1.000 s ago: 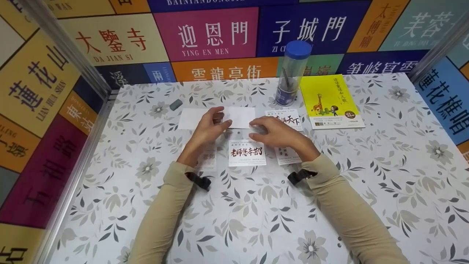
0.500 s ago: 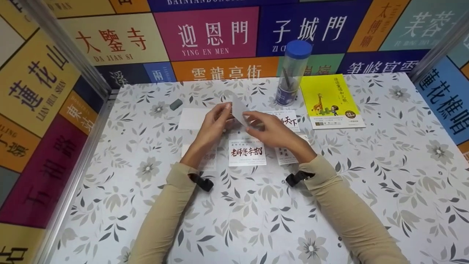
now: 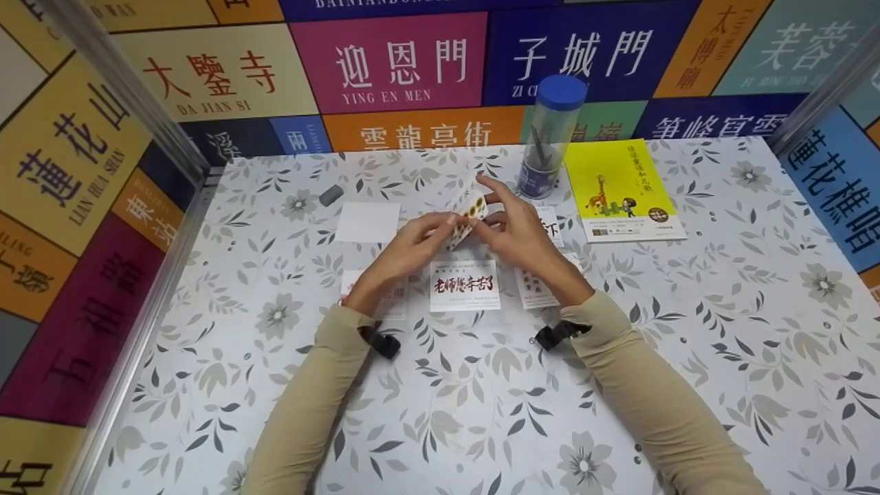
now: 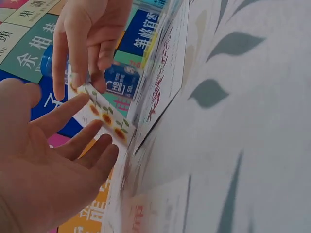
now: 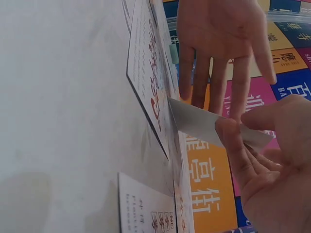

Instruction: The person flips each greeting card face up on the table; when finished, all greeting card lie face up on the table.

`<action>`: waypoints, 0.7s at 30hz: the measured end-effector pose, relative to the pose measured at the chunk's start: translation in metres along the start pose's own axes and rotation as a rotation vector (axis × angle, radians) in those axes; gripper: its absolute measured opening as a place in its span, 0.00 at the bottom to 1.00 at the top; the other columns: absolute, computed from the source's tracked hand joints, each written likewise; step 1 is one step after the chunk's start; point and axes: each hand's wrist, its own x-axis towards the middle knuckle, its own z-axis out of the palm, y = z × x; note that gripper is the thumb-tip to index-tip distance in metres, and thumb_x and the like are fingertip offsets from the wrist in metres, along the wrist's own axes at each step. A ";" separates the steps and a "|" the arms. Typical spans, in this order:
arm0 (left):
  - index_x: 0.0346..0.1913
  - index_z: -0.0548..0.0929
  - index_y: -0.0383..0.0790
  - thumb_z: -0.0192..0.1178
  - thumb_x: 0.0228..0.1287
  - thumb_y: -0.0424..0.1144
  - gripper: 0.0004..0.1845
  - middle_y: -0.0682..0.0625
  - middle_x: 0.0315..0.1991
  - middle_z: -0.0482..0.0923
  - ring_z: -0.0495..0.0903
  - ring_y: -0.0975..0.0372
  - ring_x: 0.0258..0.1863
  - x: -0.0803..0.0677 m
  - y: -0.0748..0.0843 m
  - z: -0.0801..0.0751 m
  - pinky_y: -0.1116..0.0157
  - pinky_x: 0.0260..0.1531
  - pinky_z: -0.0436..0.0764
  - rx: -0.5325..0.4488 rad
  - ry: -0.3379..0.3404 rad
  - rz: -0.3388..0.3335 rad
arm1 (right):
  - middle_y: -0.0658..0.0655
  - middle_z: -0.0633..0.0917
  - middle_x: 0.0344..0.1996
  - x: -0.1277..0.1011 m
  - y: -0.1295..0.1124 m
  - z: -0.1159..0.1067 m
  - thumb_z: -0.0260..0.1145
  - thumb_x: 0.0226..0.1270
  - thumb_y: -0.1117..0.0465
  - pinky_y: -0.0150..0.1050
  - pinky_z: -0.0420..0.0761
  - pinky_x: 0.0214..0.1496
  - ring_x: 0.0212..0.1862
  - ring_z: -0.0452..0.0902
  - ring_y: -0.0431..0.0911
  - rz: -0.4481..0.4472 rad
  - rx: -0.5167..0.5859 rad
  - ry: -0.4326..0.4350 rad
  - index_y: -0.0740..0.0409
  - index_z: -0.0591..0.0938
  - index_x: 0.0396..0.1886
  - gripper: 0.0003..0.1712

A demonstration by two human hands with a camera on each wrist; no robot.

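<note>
A small card with printed sunflowers (image 3: 473,207) is tilted up between the hands. My right hand (image 3: 520,230) pinches it between thumb and fingers. The fingers of my left hand (image 3: 414,246) are extended at its other side, as the left wrist view shows, with the sunflower card (image 4: 108,115) right at their tips. In the right wrist view, the card's plain back (image 5: 197,119) shows. Just below the hands lies a white card with red brush lettering (image 3: 465,283). Other lettered cards (image 3: 540,290) lie partly hidden under the forearms, and a blank white card (image 3: 370,221) lies at left.
Behind the right hand stands a clear tube with a blue lid (image 3: 560,96), holding pencils. A yellow booklet (image 3: 622,189) lies to its right. One grey eraser-like block (image 3: 331,196) is at the back left. Lettered panels (image 3: 399,62) wall the table's back and sides.
The card was lifted off the table from beside the blank one, then turned so its sunflower side shows. The right hand rose with it, while the left hand shifted right.
</note>
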 end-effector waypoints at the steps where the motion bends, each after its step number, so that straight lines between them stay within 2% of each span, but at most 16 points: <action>1: 0.70 0.85 0.45 0.55 0.86 0.51 0.22 0.48 0.71 0.81 0.76 0.56 0.75 -0.001 -0.002 -0.002 0.54 0.79 0.72 0.054 -0.005 0.016 | 0.65 0.80 0.64 0.000 0.000 0.000 0.73 0.75 0.63 0.40 0.92 0.51 0.49 0.92 0.55 0.004 0.000 0.006 0.48 0.67 0.84 0.42; 3: 0.72 0.82 0.42 0.63 0.82 0.46 0.23 0.44 0.73 0.78 0.77 0.52 0.73 -0.002 -0.004 -0.005 0.52 0.76 0.75 0.143 0.007 0.040 | 0.65 0.80 0.64 0.000 0.000 -0.001 0.73 0.74 0.66 0.37 0.92 0.51 0.50 0.92 0.56 0.024 0.010 0.011 0.52 0.71 0.81 0.39; 5: 0.75 0.78 0.40 0.69 0.76 0.41 0.29 0.40 0.74 0.75 0.79 0.49 0.69 -0.003 -0.007 -0.008 0.51 0.72 0.78 0.192 0.038 0.036 | 0.65 0.80 0.66 0.000 -0.001 0.000 0.73 0.73 0.68 0.37 0.92 0.52 0.52 0.92 0.57 0.050 0.051 0.010 0.55 0.74 0.78 0.36; 7: 0.78 0.73 0.39 0.73 0.72 0.36 0.34 0.37 0.74 0.73 0.82 0.48 0.66 -0.003 -0.009 -0.009 0.52 0.69 0.82 0.144 0.084 -0.007 | 0.65 0.79 0.68 0.000 -0.003 0.001 0.73 0.72 0.68 0.40 0.92 0.51 0.52 0.92 0.58 0.074 0.094 0.006 0.55 0.75 0.75 0.34; 9: 0.79 0.71 0.39 0.74 0.69 0.33 0.38 0.36 0.71 0.75 0.86 0.48 0.61 -0.003 -0.010 -0.009 0.55 0.62 0.87 0.075 0.129 -0.053 | 0.65 0.79 0.70 -0.001 -0.004 0.002 0.73 0.72 0.68 0.44 0.93 0.51 0.53 0.92 0.59 0.089 0.095 0.000 0.55 0.74 0.75 0.34; 11: 0.78 0.73 0.38 0.75 0.67 0.30 0.38 0.36 0.68 0.78 0.89 0.50 0.58 -0.003 -0.011 -0.010 0.58 0.58 0.89 0.034 0.169 -0.087 | 0.64 0.79 0.71 -0.001 -0.005 0.003 0.74 0.73 0.65 0.47 0.92 0.52 0.54 0.91 0.59 0.089 0.012 -0.013 0.55 0.74 0.76 0.34; 13: 0.76 0.75 0.37 0.76 0.66 0.30 0.37 0.36 0.65 0.80 0.91 0.50 0.54 -0.004 -0.011 -0.010 0.60 0.54 0.90 0.053 0.191 -0.108 | 0.63 0.80 0.70 -0.002 -0.005 0.003 0.74 0.74 0.61 0.49 0.90 0.57 0.55 0.88 0.57 0.087 -0.139 -0.030 0.55 0.75 0.76 0.33; 15: 0.75 0.77 0.35 0.77 0.65 0.31 0.36 0.36 0.64 0.80 0.91 0.52 0.51 -0.004 -0.011 -0.011 0.62 0.51 0.90 0.144 0.193 -0.121 | 0.60 0.81 0.70 -0.003 -0.004 0.002 0.73 0.75 0.56 0.51 0.86 0.61 0.58 0.85 0.55 0.088 -0.295 -0.049 0.55 0.78 0.74 0.31; 17: 0.72 0.80 0.33 0.78 0.65 0.32 0.33 0.37 0.66 0.78 0.89 0.53 0.50 -0.004 -0.012 -0.011 0.62 0.51 0.89 0.241 0.175 -0.129 | 0.58 0.80 0.69 -0.005 -0.003 0.002 0.72 0.76 0.53 0.54 0.82 0.65 0.61 0.81 0.56 0.094 -0.398 -0.077 0.55 0.81 0.71 0.28; 21: 0.67 0.85 0.32 0.77 0.66 0.34 0.27 0.35 0.70 0.75 0.86 0.50 0.51 -0.004 -0.013 -0.011 0.57 0.55 0.86 0.394 0.136 -0.108 | 0.57 0.79 0.72 -0.007 -0.002 0.001 0.70 0.77 0.50 0.59 0.77 0.74 0.71 0.77 0.57 0.115 -0.471 -0.163 0.54 0.85 0.67 0.24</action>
